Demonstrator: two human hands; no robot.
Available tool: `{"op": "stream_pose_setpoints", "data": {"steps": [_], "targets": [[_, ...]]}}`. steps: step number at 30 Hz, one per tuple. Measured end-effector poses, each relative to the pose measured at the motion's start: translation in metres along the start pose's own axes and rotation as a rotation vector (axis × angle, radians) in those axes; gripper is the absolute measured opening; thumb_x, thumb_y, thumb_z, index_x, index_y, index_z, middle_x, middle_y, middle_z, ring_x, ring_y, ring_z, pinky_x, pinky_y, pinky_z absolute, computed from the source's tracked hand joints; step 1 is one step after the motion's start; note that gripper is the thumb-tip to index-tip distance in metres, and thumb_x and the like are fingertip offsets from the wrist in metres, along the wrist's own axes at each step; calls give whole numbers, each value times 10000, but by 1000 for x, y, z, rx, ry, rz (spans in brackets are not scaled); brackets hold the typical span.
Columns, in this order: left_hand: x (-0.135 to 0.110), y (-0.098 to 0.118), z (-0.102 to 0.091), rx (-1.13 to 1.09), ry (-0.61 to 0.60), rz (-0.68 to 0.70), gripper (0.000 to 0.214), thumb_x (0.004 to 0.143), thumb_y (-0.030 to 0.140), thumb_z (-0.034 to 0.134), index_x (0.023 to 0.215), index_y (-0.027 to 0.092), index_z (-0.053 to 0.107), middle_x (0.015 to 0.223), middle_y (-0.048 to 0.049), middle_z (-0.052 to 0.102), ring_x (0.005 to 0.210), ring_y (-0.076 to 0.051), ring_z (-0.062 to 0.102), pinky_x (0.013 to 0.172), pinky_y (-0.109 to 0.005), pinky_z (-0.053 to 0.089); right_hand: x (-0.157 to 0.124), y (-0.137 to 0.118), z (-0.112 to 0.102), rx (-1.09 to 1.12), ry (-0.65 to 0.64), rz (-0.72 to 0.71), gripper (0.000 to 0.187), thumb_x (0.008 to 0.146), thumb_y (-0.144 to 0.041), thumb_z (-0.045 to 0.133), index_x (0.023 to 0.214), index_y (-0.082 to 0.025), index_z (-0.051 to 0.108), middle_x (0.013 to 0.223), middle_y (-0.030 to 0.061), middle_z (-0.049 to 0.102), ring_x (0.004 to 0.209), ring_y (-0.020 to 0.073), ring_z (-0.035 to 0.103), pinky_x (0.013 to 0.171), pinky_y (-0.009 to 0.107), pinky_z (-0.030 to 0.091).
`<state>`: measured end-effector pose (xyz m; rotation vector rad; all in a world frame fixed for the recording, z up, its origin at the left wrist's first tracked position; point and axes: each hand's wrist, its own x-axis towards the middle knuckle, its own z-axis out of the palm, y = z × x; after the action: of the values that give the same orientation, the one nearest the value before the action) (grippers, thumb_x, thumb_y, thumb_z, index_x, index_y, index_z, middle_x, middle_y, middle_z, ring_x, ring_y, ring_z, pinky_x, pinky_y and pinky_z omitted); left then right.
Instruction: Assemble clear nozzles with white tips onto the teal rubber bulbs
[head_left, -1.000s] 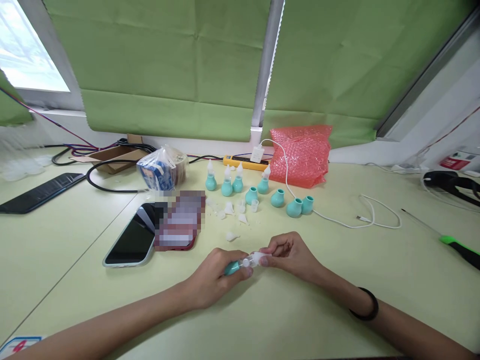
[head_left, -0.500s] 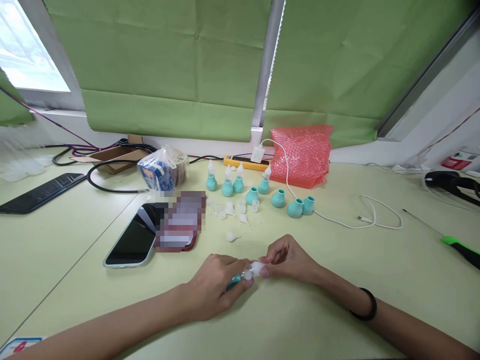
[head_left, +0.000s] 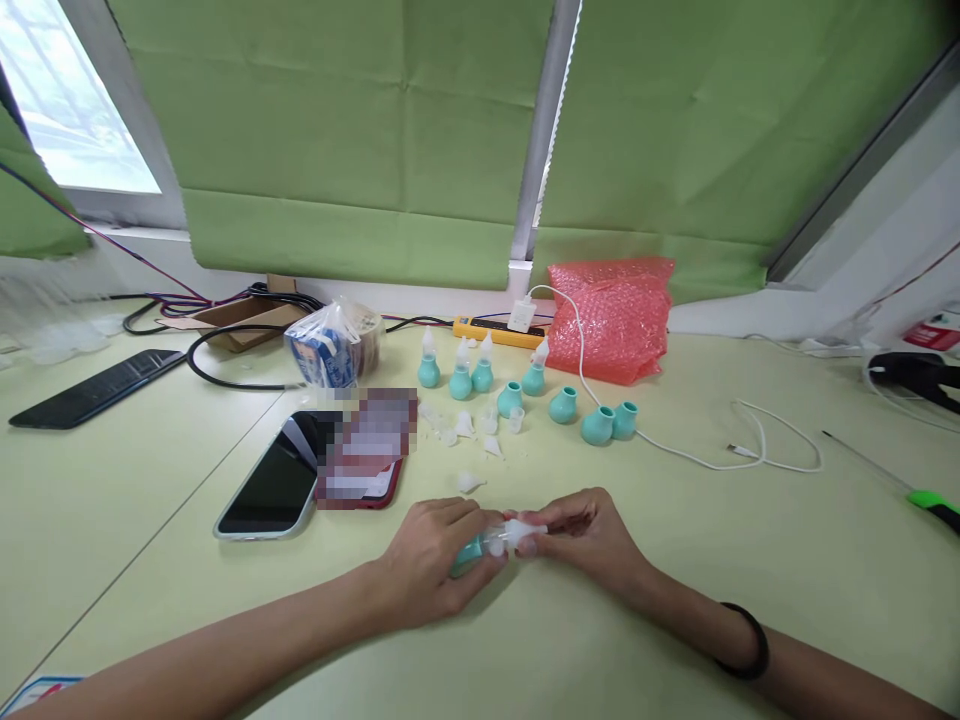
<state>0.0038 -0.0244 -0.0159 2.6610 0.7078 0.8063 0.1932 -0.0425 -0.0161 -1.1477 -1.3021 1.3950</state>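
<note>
My left hand (head_left: 431,558) is closed round a small teal rubber bulb (head_left: 469,551) just above the pale green table (head_left: 750,560). My right hand (head_left: 581,530) pinches the clear plastic tip (head_left: 517,530) fitted to the bulb's neck; the two hands meet there. Behind them stand several teal bulbs, some with clear tips (head_left: 459,375) and some bare (head_left: 598,424). Loose clear tips (head_left: 469,482) lie scattered between those and my hands.
A phone (head_left: 271,484) and a red case (head_left: 367,470) lie left of my hands. A white charging cable (head_left: 750,452), pink bubble wrap (head_left: 616,318), a yellow power strip (head_left: 499,331), a plastic-wrapped pack (head_left: 330,345), a keyboard (head_left: 90,388) and a green-handled tool (head_left: 930,500) sit farther off.
Both hands have kept hold of the bulb and tip, sinking slightly lower and closer together. The view has shifted a little to the left.
</note>
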Motion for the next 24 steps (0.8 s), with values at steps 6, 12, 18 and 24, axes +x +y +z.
{"op": "stream_pose_setpoints", "data": {"steps": [6, 12, 18, 24], "targets": [[3, -9, -4, 137, 144, -36, 397, 791, 200, 408, 1184, 152, 374, 1186, -115, 436, 1036, -257, 381, 843, -433, 362, 9, -17, -22, -256, 359, -402, 111, 610, -227, 672, 705, -173, 659, 725, 47, 671, 474, 117, 549, 484, 265, 484], [6, -17, 6, 373, -2, -185, 333, 793, 145, 392, 1119, 171, 455, 1129, -91, 499, 976, -265, 412, 755, -434, 429, 33, -24, -56, -693, 668, -751, 77, 685, -250, 606, 717, -183, 625, 757, 31, 626, 565, 125, 539, 570, 271, 465], [6, -25, 8, 248, 14, -177, 273, 786, 70, 366, 968, 167, 545, 941, -68, 580, 859, -199, 502, 691, -337, 477, 45, -18, -70, -906, 639, -687, 171, 714, -314, 560, 794, -174, 618, 659, 11, 621, 464, 105, 506, 502, 243, 436], [2, -32, 12, 164, 107, -186, 302, 771, 69, 369, 1013, 167, 520, 961, -81, 538, 851, -174, 537, 698, -301, 481, 45, -12, -71, -1015, 752, -623, 236, 712, -344, 521, 882, -181, 525, 745, 11, 609, 468, 105, 527, 545, 253, 439]]}}
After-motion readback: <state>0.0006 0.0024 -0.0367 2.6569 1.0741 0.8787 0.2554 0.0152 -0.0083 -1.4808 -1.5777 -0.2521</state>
